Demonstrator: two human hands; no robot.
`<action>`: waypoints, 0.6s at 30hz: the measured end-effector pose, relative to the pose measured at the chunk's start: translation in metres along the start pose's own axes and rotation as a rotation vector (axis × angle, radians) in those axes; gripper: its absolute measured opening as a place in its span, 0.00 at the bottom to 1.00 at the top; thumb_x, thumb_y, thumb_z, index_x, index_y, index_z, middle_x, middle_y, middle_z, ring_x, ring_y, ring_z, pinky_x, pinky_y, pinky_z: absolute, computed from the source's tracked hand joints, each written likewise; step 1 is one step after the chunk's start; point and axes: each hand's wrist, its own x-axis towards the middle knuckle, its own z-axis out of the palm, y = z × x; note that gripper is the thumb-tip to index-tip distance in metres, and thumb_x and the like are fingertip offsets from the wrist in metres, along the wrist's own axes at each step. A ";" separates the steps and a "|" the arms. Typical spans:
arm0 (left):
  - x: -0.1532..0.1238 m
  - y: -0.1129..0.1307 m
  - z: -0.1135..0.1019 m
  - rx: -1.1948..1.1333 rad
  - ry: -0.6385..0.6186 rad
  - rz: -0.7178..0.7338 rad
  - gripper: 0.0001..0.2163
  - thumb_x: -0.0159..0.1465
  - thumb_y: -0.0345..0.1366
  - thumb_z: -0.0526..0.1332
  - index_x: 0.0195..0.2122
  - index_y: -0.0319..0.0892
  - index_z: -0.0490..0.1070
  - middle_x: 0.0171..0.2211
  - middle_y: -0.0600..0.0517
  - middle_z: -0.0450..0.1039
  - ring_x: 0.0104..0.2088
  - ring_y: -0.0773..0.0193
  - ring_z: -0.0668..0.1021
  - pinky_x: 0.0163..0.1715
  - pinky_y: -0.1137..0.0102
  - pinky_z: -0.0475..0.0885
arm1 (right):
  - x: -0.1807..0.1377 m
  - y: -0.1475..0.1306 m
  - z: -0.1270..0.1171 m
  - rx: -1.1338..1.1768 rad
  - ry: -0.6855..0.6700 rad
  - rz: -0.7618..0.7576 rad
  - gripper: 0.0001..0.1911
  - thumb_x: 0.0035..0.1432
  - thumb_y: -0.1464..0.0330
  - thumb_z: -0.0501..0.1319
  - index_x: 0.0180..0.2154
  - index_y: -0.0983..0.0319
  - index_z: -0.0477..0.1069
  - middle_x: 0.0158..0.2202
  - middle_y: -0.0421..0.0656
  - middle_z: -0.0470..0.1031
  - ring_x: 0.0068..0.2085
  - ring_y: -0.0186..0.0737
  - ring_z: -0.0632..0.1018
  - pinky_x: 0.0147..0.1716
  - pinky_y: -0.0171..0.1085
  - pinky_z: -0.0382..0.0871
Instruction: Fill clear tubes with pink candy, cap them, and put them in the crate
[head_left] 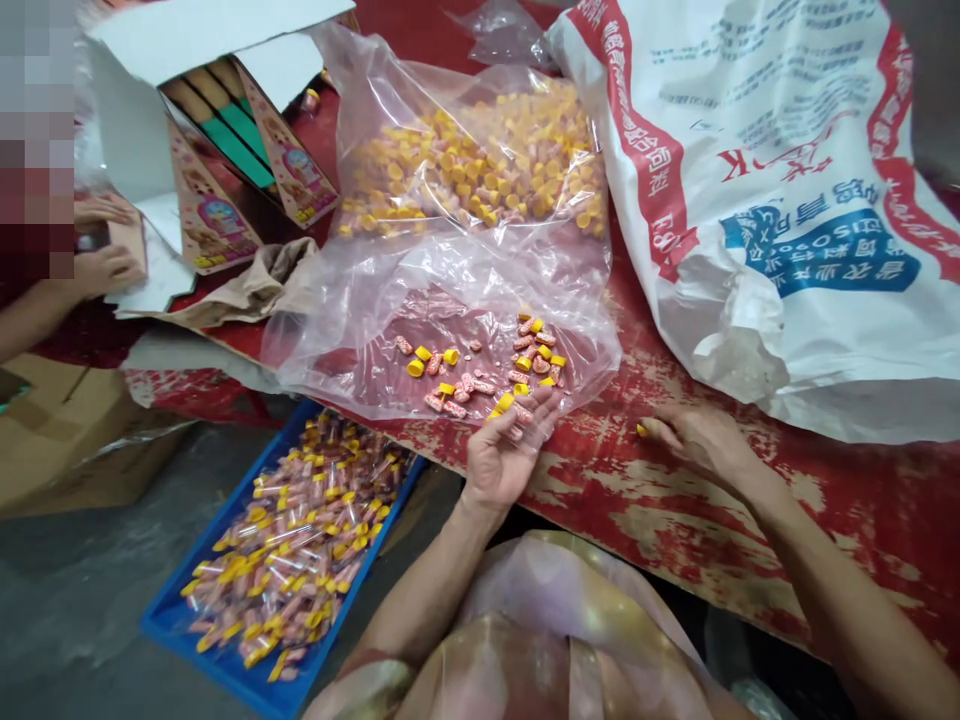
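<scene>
My left hand (501, 462) is turned palm up at the near edge of a clear plastic bag (337, 345). Its fingers curl round what looks like a clear tube (535, 436) with pink pieces in it; the outline is faint. Just beyond lie loose pink printed pieces (480, 385) and small yellow caps (415, 368) on the bag. To the right, my right hand (709, 440) hovers low over the red table, closed in a pinch. A yellow cap (641, 430) shows at its fingertips.
Many yellow caps (480, 160) fill the bag's far part. A blue tray (225, 670) of capped tubes sits lower left, near a cardboard box (97, 440). A white printed sack (720, 320) covers the right. Another person's hands (109, 245) work beside a white carton (139, 130).
</scene>
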 end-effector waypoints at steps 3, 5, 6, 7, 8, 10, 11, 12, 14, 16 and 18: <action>0.007 0.014 0.001 -0.001 -0.059 0.085 0.07 0.53 0.32 0.61 0.29 0.34 0.75 0.48 0.38 0.74 0.58 0.47 0.68 0.61 0.54 0.59 | -0.012 -0.004 0.005 0.482 0.300 -0.077 0.20 0.62 0.57 0.50 0.47 0.62 0.69 0.44 0.49 0.73 0.44 0.43 0.73 0.43 0.39 0.65; 0.009 0.019 0.001 -0.003 -0.084 0.103 0.07 0.54 0.33 0.60 0.29 0.35 0.75 0.50 0.39 0.73 0.59 0.46 0.66 0.61 0.51 0.58 | -0.015 -0.020 0.009 0.768 0.439 -0.034 0.21 0.58 0.55 0.54 0.48 0.62 0.68 0.45 0.48 0.71 0.45 0.43 0.72 0.44 0.39 0.65; 0.009 0.020 0.001 0.001 -0.089 0.111 0.07 0.54 0.34 0.60 0.29 0.36 0.75 0.51 0.39 0.72 0.60 0.46 0.66 0.60 0.49 0.58 | -0.014 -0.030 0.012 0.894 0.457 0.001 0.21 0.56 0.55 0.57 0.45 0.62 0.69 0.43 0.47 0.72 0.43 0.42 0.73 0.42 0.38 0.66; 0.009 0.021 0.001 0.010 -0.093 0.118 0.07 0.53 0.35 0.61 0.29 0.36 0.75 0.52 0.40 0.71 0.60 0.45 0.65 0.60 0.48 0.58 | -0.012 -0.040 0.015 1.020 0.454 0.028 0.20 0.54 0.55 0.59 0.43 0.61 0.68 0.39 0.45 0.72 0.39 0.40 0.73 0.39 0.37 0.67; 0.008 0.021 0.000 0.022 -0.098 0.127 0.07 0.53 0.35 0.61 0.29 0.37 0.75 0.52 0.40 0.71 0.60 0.45 0.65 0.60 0.47 0.58 | -0.008 -0.050 0.017 1.148 0.445 0.040 0.19 0.53 0.54 0.60 0.40 0.61 0.67 0.35 0.43 0.72 0.35 0.38 0.72 0.35 0.36 0.67; 0.005 0.021 0.000 0.058 -0.115 0.149 0.07 0.53 0.36 0.61 0.29 0.38 0.75 0.53 0.41 0.70 0.61 0.45 0.64 0.59 0.47 0.59 | 0.001 -0.068 0.021 1.391 0.434 0.015 0.20 0.54 0.53 0.60 0.40 0.61 0.64 0.31 0.41 0.70 0.29 0.35 0.70 0.30 0.34 0.66; 0.003 0.021 0.000 0.077 -0.123 0.162 0.08 0.53 0.36 0.61 0.29 0.38 0.75 0.54 0.41 0.70 0.61 0.45 0.64 0.58 0.47 0.60 | 0.006 -0.075 0.023 1.486 0.442 -0.018 0.20 0.55 0.52 0.59 0.41 0.60 0.62 0.31 0.40 0.70 0.27 0.33 0.70 0.28 0.34 0.65; 0.001 0.020 0.000 0.097 -0.126 0.177 0.08 0.53 0.36 0.61 0.30 0.38 0.75 0.54 0.42 0.69 0.61 0.44 0.63 0.58 0.47 0.60 | 0.009 -0.082 0.023 1.554 0.456 -0.057 0.20 0.56 0.52 0.58 0.41 0.60 0.61 0.31 0.39 0.70 0.26 0.32 0.69 0.27 0.33 0.64; -0.003 0.019 -0.001 0.135 -0.119 0.206 0.08 0.52 0.37 0.62 0.30 0.38 0.74 0.55 0.42 0.68 0.61 0.44 0.63 0.57 0.48 0.62 | 0.013 -0.094 0.022 1.600 0.480 -0.130 0.19 0.58 0.53 0.56 0.42 0.59 0.59 0.30 0.38 0.71 0.24 0.32 0.69 0.25 0.33 0.63; -0.007 0.018 -0.001 0.159 -0.115 0.226 0.07 0.51 0.37 0.63 0.29 0.39 0.74 0.56 0.43 0.67 0.61 0.44 0.63 0.57 0.49 0.62 | 0.013 -0.106 0.019 1.576 0.491 -0.188 0.18 0.60 0.54 0.56 0.43 0.60 0.59 0.26 0.37 0.69 0.22 0.31 0.68 0.23 0.32 0.62; -0.009 0.017 -0.002 0.159 -0.133 0.237 0.07 0.50 0.35 0.64 0.29 0.38 0.73 0.57 0.43 0.66 0.61 0.44 0.63 0.57 0.49 0.62 | 0.013 -0.116 0.017 1.523 0.492 -0.230 0.17 0.60 0.55 0.55 0.43 0.60 0.60 0.24 0.35 0.67 0.21 0.31 0.68 0.23 0.32 0.62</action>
